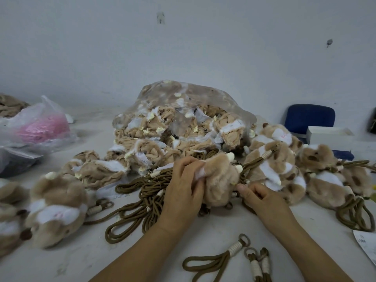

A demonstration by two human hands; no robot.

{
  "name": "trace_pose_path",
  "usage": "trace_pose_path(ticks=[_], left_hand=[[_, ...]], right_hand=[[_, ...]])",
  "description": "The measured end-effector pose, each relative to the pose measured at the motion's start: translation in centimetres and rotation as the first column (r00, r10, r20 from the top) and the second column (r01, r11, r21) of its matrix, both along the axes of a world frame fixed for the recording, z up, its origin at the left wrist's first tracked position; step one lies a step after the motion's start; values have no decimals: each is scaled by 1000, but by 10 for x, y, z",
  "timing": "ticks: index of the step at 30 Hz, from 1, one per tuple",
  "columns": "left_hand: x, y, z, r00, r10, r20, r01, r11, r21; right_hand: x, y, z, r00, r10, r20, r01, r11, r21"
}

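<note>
A tan and white plush toy (220,180) sits in the middle of the table between my two hands. My left hand (184,186) grips its left side, fingers curled into the white patch of fur. My right hand (258,197) pinches the toy's lower right edge with thumb and fingertips. A heap of brown cord loops (146,192) with cream wrapped ends lies under and to the left of the toy. Two loose cord loops (225,259) lie near the front edge between my forearms.
A clear bag (183,119) of unstuffed plush skins stands behind the toy. Finished plush toys lie at left (55,208) and right (317,171). A plastic bag with pink material (40,127) sits far left. A blue chair (309,117) and white box (329,135) stand far right.
</note>
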State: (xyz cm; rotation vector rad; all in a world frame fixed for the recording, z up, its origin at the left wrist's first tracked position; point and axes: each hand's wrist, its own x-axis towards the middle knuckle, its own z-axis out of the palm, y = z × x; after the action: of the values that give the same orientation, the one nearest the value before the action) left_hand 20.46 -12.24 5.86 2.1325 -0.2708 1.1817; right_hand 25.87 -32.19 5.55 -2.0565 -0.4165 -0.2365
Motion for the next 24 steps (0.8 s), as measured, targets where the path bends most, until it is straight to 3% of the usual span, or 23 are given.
trace_pose_path(ticks=[6, 13, 18, 24], left_hand=[[2, 4, -3, 999, 42, -10, -42, 999, 5], [4, 4, -1, 982, 105, 157, -125, 984, 127], [3, 1, -3, 991, 17, 132, -38, 987, 159], [1, 0, 1, 991, 34, 132, -53, 989, 140]], right_hand=[[5, -4, -1, 999, -31, 7, 32, 997, -65], [6, -8, 4, 992, -70, 105, 91, 972, -216], [2, -3, 2, 997, -61, 49, 66, 990, -122], [2, -2, 0, 1000, -27, 16, 28, 999, -27]])
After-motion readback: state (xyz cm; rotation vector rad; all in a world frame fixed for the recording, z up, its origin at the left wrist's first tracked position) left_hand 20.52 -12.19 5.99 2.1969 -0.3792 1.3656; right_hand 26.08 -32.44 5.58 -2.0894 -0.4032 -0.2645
